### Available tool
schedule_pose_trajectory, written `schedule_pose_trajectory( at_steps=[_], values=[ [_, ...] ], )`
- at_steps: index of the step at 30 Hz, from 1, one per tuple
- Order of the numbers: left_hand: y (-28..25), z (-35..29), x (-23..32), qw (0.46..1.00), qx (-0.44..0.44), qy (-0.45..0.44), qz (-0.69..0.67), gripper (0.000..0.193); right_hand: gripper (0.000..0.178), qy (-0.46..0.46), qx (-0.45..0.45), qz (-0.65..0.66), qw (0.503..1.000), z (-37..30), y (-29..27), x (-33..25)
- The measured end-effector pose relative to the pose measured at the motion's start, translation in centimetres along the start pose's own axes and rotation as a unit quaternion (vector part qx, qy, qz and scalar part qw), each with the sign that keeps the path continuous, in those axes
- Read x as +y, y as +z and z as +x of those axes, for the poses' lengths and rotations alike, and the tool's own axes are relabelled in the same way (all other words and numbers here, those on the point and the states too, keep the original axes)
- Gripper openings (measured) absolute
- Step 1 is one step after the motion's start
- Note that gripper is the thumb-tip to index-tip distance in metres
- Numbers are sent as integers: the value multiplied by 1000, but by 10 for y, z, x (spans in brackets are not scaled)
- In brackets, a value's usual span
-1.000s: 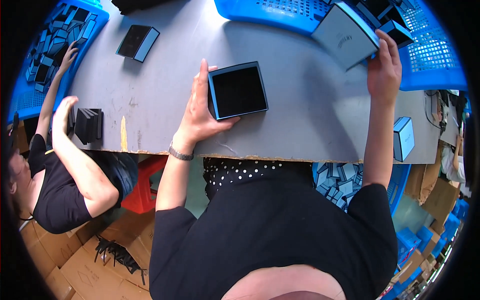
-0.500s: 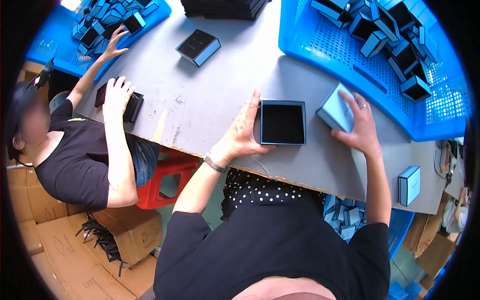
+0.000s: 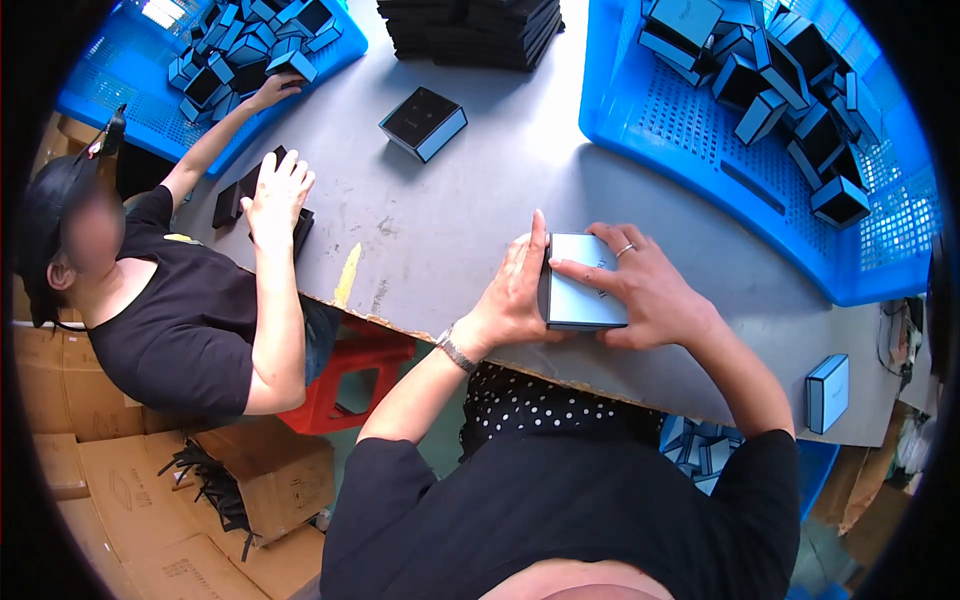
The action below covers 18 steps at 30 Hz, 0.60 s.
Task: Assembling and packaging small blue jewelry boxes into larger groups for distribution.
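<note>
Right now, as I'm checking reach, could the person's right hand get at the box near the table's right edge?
Probably yes, if the right hand releases the light-topped box: nothing visible blocks the tabletop toward the right-edge box.

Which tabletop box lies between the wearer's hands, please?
The square pale-blue box, centre front; the black-topped box and right-edge pale-blue box lie untouched.

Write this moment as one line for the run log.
Pale-topped box: on grey table | Left hand: at its left side | Right hand: spread across its top | Blue crate: far right, boxes inside
</note>
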<state>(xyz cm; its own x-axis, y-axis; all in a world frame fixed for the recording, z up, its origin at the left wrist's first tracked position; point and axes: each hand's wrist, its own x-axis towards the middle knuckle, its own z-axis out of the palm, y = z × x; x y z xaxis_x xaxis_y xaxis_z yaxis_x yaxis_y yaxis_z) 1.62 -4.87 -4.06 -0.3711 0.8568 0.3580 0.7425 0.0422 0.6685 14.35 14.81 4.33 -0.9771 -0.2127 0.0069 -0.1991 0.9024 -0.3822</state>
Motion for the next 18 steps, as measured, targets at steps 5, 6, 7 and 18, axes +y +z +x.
schedule_pose_trajectory(
  at_steps=[5, 6, 7, 18],
  values=[
    [-13, 3, 7, 999, -43, 24, 0, 144, 97, -10, 35, -62, 997, -2, 18, 3],
    [-23, 10, 4, 999, -45, 26, 2, 144, 97, -8, 39, -62, 997, -2, 15, 5],
    [-40, 25, -3, 994, -72, 63, 55, 135, 96, 10, 19, -65, 998, -6, 12, 6],
    [-154, 92, -184, 927, 116, -154, 323, 90, 89, 544, 101, -95, 827, -223, -20, -11]
  ],
)
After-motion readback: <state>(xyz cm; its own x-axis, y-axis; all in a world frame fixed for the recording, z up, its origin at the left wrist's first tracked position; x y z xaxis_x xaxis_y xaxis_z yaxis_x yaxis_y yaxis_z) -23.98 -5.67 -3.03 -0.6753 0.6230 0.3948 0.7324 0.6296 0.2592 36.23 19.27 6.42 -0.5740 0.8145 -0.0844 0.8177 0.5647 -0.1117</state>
